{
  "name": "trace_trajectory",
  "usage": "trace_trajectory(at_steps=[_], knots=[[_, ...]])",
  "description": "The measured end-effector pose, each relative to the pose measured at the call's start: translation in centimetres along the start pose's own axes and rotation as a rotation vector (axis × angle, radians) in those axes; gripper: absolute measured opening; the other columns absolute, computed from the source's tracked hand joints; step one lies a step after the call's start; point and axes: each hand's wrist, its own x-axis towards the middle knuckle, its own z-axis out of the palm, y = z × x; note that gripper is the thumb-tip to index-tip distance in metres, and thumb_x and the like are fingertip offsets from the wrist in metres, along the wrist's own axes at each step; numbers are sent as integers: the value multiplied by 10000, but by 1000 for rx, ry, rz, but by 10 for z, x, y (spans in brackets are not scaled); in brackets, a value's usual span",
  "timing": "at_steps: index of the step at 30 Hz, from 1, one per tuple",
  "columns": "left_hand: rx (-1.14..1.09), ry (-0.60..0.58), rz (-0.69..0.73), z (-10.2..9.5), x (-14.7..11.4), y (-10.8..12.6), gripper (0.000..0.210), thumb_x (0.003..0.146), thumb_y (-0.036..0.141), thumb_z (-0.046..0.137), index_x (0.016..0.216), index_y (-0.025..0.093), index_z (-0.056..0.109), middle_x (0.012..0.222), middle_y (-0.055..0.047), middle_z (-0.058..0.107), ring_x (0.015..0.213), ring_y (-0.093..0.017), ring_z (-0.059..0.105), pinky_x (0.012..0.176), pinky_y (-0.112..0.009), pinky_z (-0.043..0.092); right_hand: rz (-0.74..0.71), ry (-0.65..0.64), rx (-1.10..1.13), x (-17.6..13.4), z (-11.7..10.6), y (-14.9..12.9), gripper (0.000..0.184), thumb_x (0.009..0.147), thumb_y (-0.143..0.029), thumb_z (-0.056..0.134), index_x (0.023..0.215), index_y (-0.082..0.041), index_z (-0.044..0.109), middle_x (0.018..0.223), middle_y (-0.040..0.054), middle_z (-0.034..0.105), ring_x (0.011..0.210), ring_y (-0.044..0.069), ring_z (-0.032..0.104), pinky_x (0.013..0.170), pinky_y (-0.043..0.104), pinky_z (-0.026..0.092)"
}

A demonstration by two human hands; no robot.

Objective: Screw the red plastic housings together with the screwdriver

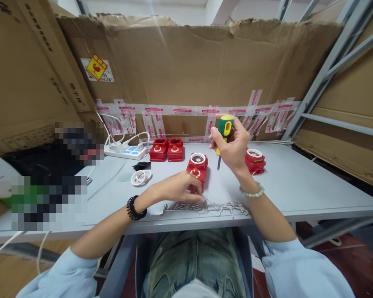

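Note:
In my right hand (233,142) is a green and yellow screwdriver (225,126), its fingers wrapped round the handle and its shaft pointing down above the table. My left hand (186,187) is curled over the near end of a red button box (201,169), with the fingertips partly hidden. That box has a white ring (198,158) at its far end and a domed red button nearer me. Just in front of the left hand lie loose screws (182,206) in a narrow metal strip tray (166,210), beside small whitish strands (233,208).
Two more red boxes (158,150) stand at the back, and another red unit (255,160) is right of my right hand. Two white rings (141,177), a black piece (142,166) and a power strip (126,151) are on the left. Cardboard (189,66) walls the back.

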Motion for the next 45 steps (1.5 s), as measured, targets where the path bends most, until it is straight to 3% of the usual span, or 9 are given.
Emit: trace_trajectory(at_steps=[5, 7, 12, 18, 23, 30, 35, 39, 45], knots=[[188, 585, -143, 0, 4, -15, 296, 834, 448, 646, 917, 167, 606, 897, -69, 637, 823, -198, 591, 773, -331, 474, -47, -110, -260, 5, 1, 16, 174, 817, -289, 573, 970, -217, 532, 791, 2, 591, 674, 150, 567, 668, 302, 483], [232, 669, -249, 10, 10, -22, 574, 755, 540, 694, 1149, 157, 527, 1116, -138, 587, 1028, -279, 572, 900, -435, 464, -33, -169, -375, 7, 1, 23, 157, 791, -248, 567, 938, -208, 532, 780, 4, 596, 684, 161, 562, 693, 307, 459], [208, 534, -404, 31, 22, -29, 1104, 629, 621, 742, 1446, 93, 219, 1373, -273, 409, 1270, -424, 438, 994, -586, 392, 5, -210, -478, 9, 2, 32, 178, 778, -228, 542, 955, -208, 538, 801, 31, 622, 706, 197, 580, 696, 316, 439], [65, 306, -286, -1, 2, -41, 948, 647, 250, 704, 1460, 137, 228, 1158, -144, 586, 935, -250, 635, 822, -380, 515, 14, -245, -495, 8, 1, 29, 192, 765, -227, 546, 956, -214, 561, 771, 24, 621, 661, 187, 560, 669, 305, 439], [-12, 219, -279, -27, -14, -53, 933, 658, 289, 733, 1453, 173, 259, 1362, -195, 494, 1221, -322, 540, 949, -422, 479, 12, -287, -535, 9, 0, 35, 194, 756, -219, 551, 949, -211, 572, 765, 25, 632, 665, 193, 571, 663, 308, 430], [-202, 418, -226, -37, -13, -50, 776, 773, 351, 688, 1429, 232, 291, 1466, -176, 406, 1366, -301, 409, 1063, -462, 405, 46, -245, -375, 10, 2, 42, 231, 797, -339, 611, 967, -184, 591, 858, 46, 666, 769, 194, 613, 750, 334, 470], [-302, 569, -137, -38, -11, -51, 748, 759, 402, 720, 1388, 241, 348, 1471, -154, 400, 1312, -294, 462, 1004, -410, 468, 137, -446, -119, 10, 3, 42, 654, 627, -427, 802, 1182, -171, 569, 1065, 77, 680, 884, 182, 641, 792, 317, 505], [-354, 567, -100, -33, -8, -54, 749, 772, 399, 720, 1390, 243, 324, 1406, -148, 468, 1263, -272, 506, 982, -398, 484, 201, -543, -41, 13, -3, 36, 630, 604, -478, 811, 1098, -135, 623, 915, 55, 689, 785, 163, 630, 720, 301, 514], [-57, 857, -148, -19, 2, -58, 434, 840, 413, 638, 1178, 207, 458, 1240, -112, 545, 1152, -235, 550, 992, -404, 451, 95, 39, -216, 26, -18, 43, 581, 562, -530, 807, 989, -169, 649, 893, 39, 684, 808, 192, 616, 772, 352, 500]])
